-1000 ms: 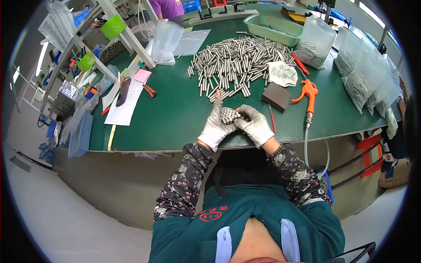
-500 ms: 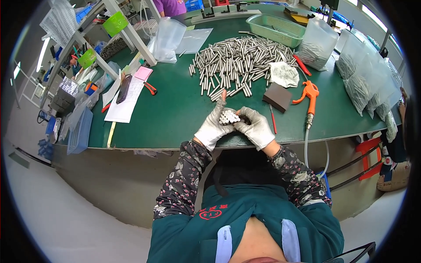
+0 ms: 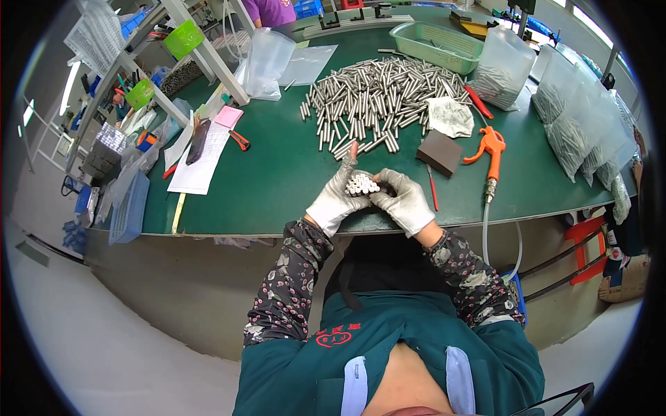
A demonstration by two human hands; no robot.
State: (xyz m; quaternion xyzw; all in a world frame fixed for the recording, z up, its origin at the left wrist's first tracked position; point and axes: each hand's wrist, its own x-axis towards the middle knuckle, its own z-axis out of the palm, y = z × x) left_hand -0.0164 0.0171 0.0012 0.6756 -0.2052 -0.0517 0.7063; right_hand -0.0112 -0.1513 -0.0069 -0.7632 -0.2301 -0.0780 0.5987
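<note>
Near the table's front edge, my two gloved hands close around a bundle of metal pins (image 3: 361,184), whose shiny round ends face up. My left hand (image 3: 338,197) wraps the bundle's left side, its thumb raised and its bare tip showing. On the right side, my right hand (image 3: 406,202) grips the same bundle with curled fingers. Just beyond the hands lies a large loose pile of metal pins (image 3: 381,93). A brown block (image 3: 439,157) and a thin red-handled tool (image 3: 433,191) lie to the right of my right hand.
An orange air gun (image 3: 493,149) with a hose, a crumpled white cloth (image 3: 450,116) and red-handled pliers (image 3: 479,102) lie rightward. Plastic bags of pins (image 3: 579,128) stand at the right edge. A green basket (image 3: 437,47) sits behind the pile. Papers (image 3: 201,163) and a phone (image 3: 198,141) lie left.
Both hands stay in nearly the same place around the bundle. The view has shifted very slightly.
</note>
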